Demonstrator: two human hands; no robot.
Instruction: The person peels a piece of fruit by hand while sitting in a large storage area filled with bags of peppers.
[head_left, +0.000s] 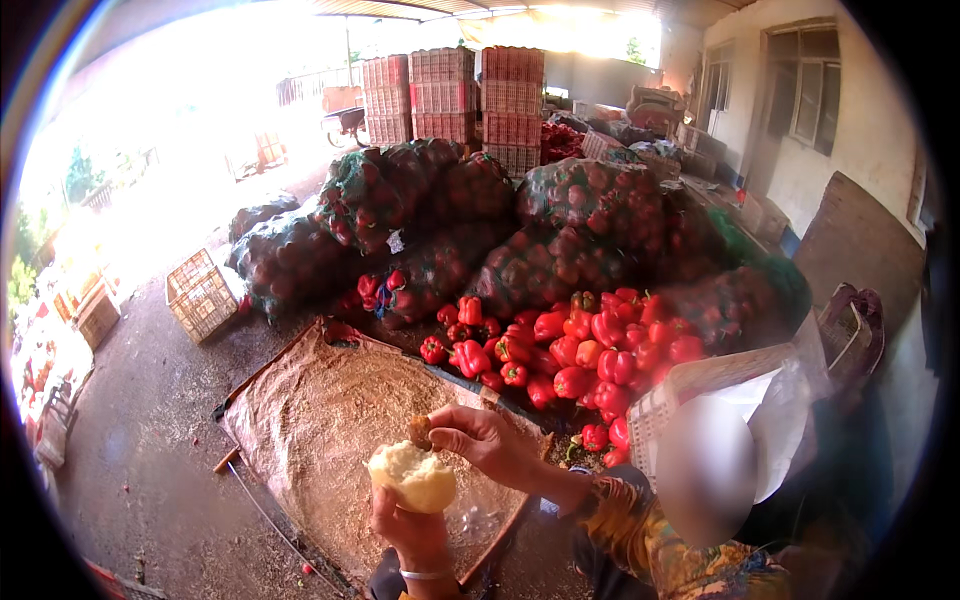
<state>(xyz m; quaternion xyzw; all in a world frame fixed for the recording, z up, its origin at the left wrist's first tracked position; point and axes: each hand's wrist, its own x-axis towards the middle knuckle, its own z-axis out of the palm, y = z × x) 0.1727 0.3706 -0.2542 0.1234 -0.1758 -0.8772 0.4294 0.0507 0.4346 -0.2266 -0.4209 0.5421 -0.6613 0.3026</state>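
Near the bottom centre, my left hand (412, 531) grips a pale, round steamed bun (414, 480) whose torn top shows a white, crumbly inside. A metal bracelet circles that wrist. My right hand (487, 446) reaches in from the right, in a patterned yellow sleeve (626, 525). Between its thumb and fingers it pinches a small brown piece (420, 433), just above the bun. What the piece is cannot be made out. Below both hands lies a brown woven sheet (322, 397) strewn with pale seeds or crumbs.
Red bell peppers (574, 349) lie heaped ahead. Behind them rise filled mesh sacks (592, 195) and stacked plastic crates (512, 105). A lined crate (675, 386) stands at right, partly behind a blurred patch. A wooden-handled rod (262, 506) and a yellowish crate (200, 296) are at left.
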